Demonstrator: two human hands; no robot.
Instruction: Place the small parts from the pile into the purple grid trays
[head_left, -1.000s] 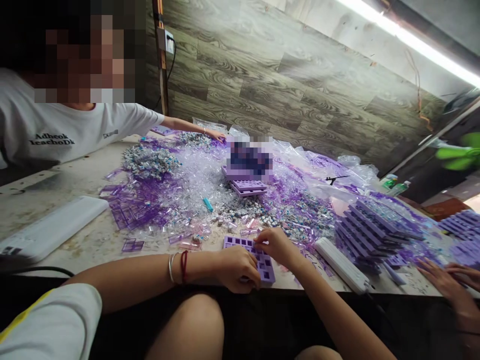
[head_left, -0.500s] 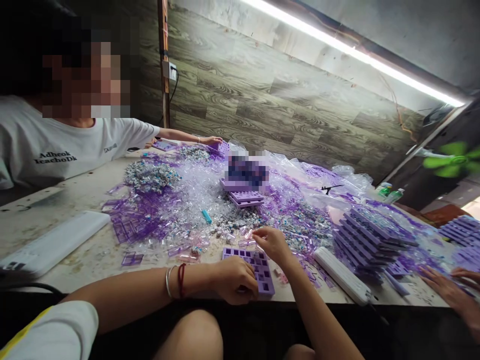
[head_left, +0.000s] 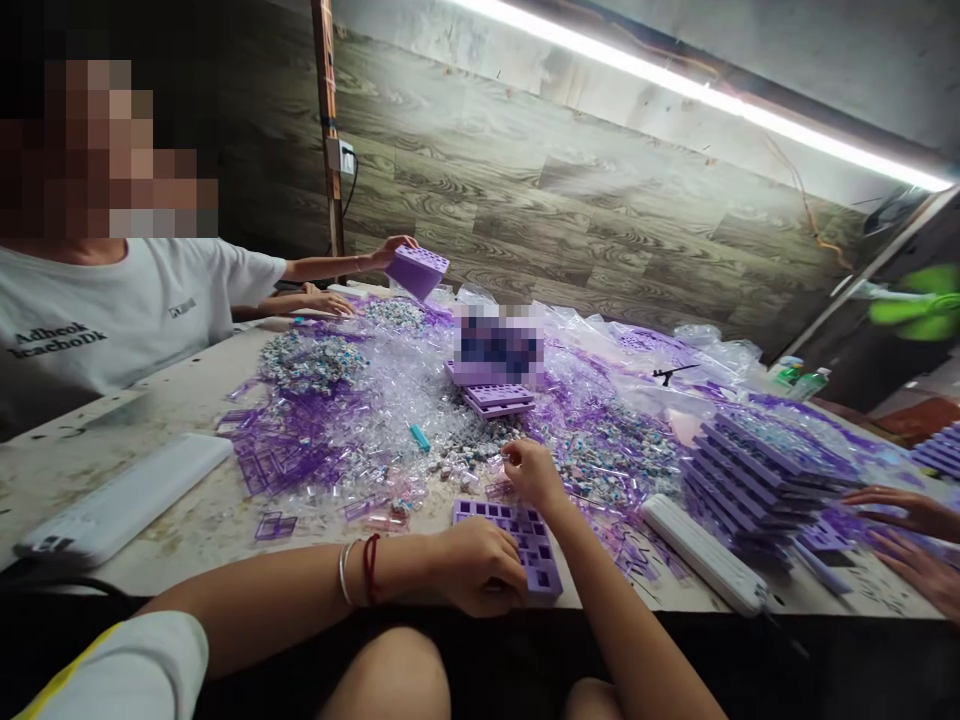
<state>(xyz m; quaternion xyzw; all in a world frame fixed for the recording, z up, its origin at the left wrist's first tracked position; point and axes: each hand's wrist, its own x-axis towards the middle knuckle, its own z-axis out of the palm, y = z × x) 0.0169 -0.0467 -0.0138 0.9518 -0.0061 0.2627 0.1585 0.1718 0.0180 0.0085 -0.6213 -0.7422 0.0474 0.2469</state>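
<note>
My left hand (head_left: pixel 480 568), with a silver bangle and a red band at the wrist, rests over the near left part of a purple tray (head_left: pixel 544 560) with square holes. Its fingers are curled, and whatever they may hold is hidden. Beyond the tray's far edge, my right hand (head_left: pixel 534 478) is raised over the small loose parts, thumb and fingers bent together; anything between the fingertips is too small to make out. Grey and white small pieces (head_left: pixel 480 440) and clear plastic parts (head_left: pixel 390 390) lie heaped beyond both hands.
Stacked purple trays (head_left: pixel 757 490) stand right, beside a white power-strip-like box (head_left: pixel 705 553). Another long white box (head_left: pixel 127 500) lies left. A person at left holds a purple block (head_left: pixel 418 270); another person's hands are at far right. More purple trays (head_left: pixel 499 398) sit mid-table.
The person at left has lifted the purple block up off the table. The hands at far right have shifted. My right hand has moved slightly away from me; my left hand stays on the tray.
</note>
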